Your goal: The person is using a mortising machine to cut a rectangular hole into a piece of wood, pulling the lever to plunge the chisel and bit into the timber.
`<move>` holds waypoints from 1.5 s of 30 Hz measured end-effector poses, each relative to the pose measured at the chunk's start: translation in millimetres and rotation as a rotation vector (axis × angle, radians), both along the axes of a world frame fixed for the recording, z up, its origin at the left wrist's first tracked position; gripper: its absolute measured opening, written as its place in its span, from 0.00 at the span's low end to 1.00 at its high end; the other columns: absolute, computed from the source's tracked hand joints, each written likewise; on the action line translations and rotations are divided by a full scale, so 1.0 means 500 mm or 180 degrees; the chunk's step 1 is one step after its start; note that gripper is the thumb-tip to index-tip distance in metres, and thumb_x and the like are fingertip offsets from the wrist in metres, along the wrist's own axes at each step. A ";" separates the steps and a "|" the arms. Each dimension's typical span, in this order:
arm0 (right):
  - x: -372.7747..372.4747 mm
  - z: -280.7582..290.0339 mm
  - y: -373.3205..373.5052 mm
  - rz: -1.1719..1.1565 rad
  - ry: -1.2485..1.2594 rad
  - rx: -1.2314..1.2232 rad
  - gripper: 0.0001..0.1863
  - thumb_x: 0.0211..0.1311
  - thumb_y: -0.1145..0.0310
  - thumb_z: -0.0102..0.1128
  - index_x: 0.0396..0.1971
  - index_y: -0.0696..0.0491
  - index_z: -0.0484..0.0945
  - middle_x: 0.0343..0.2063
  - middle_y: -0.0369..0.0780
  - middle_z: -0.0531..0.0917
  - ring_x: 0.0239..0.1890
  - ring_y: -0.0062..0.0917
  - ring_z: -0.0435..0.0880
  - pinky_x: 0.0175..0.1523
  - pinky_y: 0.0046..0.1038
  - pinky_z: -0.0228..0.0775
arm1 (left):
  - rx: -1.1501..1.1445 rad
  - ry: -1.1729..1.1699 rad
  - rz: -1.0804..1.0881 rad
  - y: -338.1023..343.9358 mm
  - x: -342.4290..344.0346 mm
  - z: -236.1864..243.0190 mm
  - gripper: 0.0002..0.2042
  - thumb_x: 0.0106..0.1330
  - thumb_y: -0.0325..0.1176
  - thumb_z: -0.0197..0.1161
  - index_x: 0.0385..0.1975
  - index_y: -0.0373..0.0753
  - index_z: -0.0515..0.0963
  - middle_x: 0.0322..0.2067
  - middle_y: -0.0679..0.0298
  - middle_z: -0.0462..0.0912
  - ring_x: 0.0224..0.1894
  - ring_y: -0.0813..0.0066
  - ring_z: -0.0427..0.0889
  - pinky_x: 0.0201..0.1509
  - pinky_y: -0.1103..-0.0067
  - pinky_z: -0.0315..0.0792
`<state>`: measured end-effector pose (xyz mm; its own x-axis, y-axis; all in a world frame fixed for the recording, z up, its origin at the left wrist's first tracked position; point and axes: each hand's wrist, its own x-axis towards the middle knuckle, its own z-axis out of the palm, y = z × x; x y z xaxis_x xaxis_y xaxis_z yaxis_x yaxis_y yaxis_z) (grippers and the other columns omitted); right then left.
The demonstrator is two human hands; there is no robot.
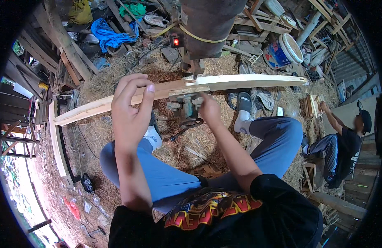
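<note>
A long pale wooden plank (240, 82) lies crosswise on a metal vise (188, 108), under the bit (195, 74) of a drill press (209, 29). My left hand (133, 105) is raised over the plank's left half, thumb and bent fingers apart, holding nothing I can see. Whether it touches the wood cannot be told. My right hand (210, 110) is at the vise's right side, just below the plank; it is blurred, and its fingers are partly hidden. The vise's dark crank handle (182, 131) sticks out toward me.
Another timber (58, 144) stands at the left. A red-lit switch (176, 41) is beside the press. A white bucket (282, 51), scrap wood and a blue tarp (110, 35) are behind. My legs straddle the vise. Another person (350, 142) sits at right, a hand on small wood pieces (312, 105).
</note>
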<state>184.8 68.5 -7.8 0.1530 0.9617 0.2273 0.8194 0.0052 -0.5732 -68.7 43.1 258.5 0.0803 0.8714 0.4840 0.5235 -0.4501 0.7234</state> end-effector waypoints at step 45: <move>0.018 -0.015 -0.088 -0.0334 0.0331 0.0167 0.27 0.55 0.77 0.60 0.57 0.45 0.80 0.38 0.48 0.84 0.39 0.49 0.84 0.46 0.47 0.77 | 0.0135 -0.0096 0.0014 -0.003 0.009 0.007 0.07 0.69 0.29 0.66 0.37 0.31 0.80 0.45 0.56 0.83 0.51 0.62 0.82 0.59 0.73 0.72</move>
<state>193.9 24.5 -15.1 0.2772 0.9265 0.2545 0.7534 -0.0452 -0.6560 -64.3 41.6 262.0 0.0613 0.8503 0.5228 0.5038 -0.4785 0.7192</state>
